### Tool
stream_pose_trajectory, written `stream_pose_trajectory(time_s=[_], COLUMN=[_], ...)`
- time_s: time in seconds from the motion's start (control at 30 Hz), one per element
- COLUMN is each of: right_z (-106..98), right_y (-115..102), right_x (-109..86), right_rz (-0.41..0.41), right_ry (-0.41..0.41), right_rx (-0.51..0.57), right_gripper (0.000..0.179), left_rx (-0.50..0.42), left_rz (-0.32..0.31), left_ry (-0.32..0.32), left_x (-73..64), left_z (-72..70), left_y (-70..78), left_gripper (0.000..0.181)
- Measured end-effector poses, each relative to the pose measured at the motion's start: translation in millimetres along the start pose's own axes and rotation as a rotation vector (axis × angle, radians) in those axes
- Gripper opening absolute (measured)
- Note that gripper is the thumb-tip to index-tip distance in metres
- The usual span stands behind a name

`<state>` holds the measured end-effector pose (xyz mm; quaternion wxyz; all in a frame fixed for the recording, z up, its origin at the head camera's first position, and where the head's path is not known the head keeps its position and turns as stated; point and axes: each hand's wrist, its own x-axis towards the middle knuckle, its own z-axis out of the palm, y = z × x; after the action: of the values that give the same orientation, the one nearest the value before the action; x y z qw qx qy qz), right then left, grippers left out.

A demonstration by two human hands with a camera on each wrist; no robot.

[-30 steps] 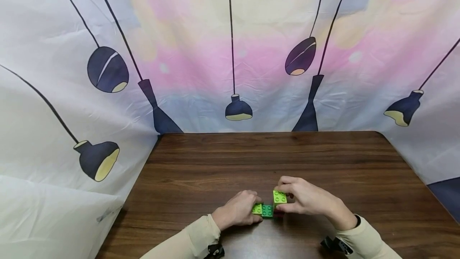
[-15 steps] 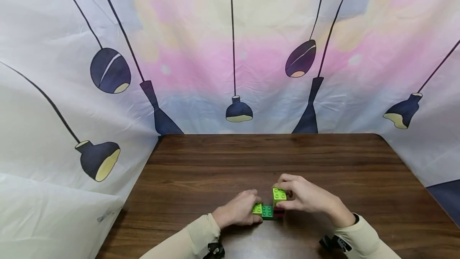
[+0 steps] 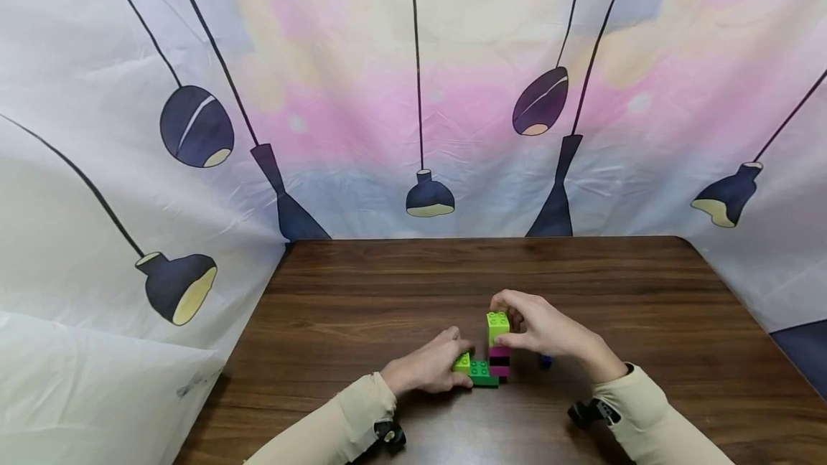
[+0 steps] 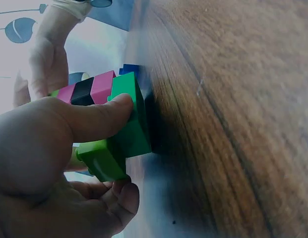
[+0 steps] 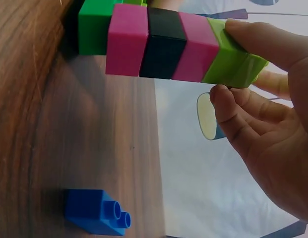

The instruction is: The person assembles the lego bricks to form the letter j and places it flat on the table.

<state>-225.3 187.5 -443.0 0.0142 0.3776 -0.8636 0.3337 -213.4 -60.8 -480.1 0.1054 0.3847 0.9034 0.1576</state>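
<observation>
My left hand pinches a lime toy brick joined to a longer green brick; its thumb lies over the green one in the left wrist view. At the green brick's other end stands a column of a pink brick, a black brick, another pink brick and lime at the top. Between thumb and fingers my right hand grips that lime top. Whether the pink base is pressed onto the green brick's studs, or the assembly touches the table, I cannot tell.
A blue brick with studs lies on the wooden table, partly behind the right hand in the head view. A cloth printed with lamps hangs behind the table's far edge. Dark wrist cameras sit on both cuffs.
The right hand and the column have risen and moved away from me, showing more of the pink and black bricks. The left hand has shifted slightly away. The blue brick has come into view.
</observation>
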Motion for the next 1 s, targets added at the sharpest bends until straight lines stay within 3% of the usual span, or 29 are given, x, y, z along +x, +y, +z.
stream_pose_trajectory(time_s=[0.1, 0.37, 0.73, 1.0], right_z=[-0.1, 3.6, 8.5, 13.7], right_y=[4.0, 18.4, 37.1, 49.2], right_x=[3.3, 9.2, 17.8, 20.2], right_rz=[0.014, 0.017, 0.086, 0.161], right_ry=[0.015, 0.067, 0.110, 0.076], right_rx=[0.031, 0.026, -0.042, -0.036], right_gripper=[0.034, 0.026, 0.022, 0.021], left_rx=[-0.036, -0.093, -0.035, 0.006], left_rz=[0.032, 0.072, 0.023, 0.003], left_ry=[0.038, 0.113, 0.134, 0.116], left_x=[0.7, 3.1, 5.5, 5.3], left_z=[0.1, -1.9, -6.9, -8.0], left_y=[-3.3, -10.2, -13.3, -11.5], left_gripper=[0.057, 0.045, 0.034, 0.035])
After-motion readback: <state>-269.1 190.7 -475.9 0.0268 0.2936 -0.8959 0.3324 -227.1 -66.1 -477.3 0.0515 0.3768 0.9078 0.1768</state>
